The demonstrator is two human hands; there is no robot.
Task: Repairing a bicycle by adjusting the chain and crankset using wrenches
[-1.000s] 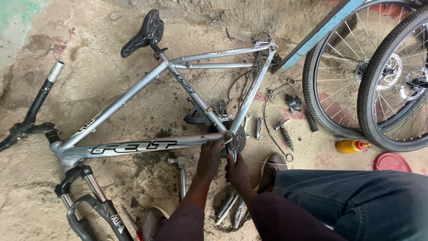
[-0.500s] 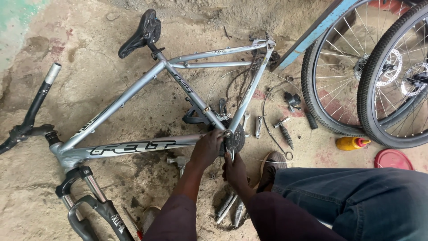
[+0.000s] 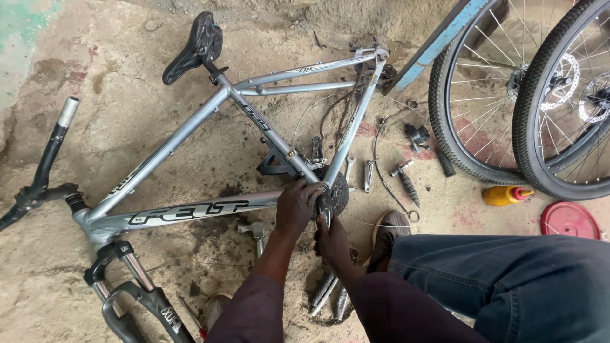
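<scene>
**Both hands at the bottom bracket of a stripped frame**

Nearest us, our right hand (image 3: pixel 332 240) is closed around something slim just below the chainring (image 3: pixel 335 198); what it is we cannot tell, since the fingers hide it. Our left hand (image 3: pixel 297 204) is wrapped over the end of the down tube, touching the chainring's edge. The silver bike frame (image 3: pixel 190 136) lies flat on the dirt floor (image 3: pixel 127 76), saddle (image 3: pixel 194 41) away from us and fork (image 3: pixel 127 286) at lower left. Loose tools (image 3: pixel 368 174) and a cable lie just beyond the chainring. Farther off stand two wheels (image 3: pixel 546 101), an orange bottle (image 3: pixel 503 195) and a red lid (image 3: pixel 569 220). We judge a slip could drive knuckles into the chainring teeth, as the frame rests unclamped and may shift under force.
</scene>
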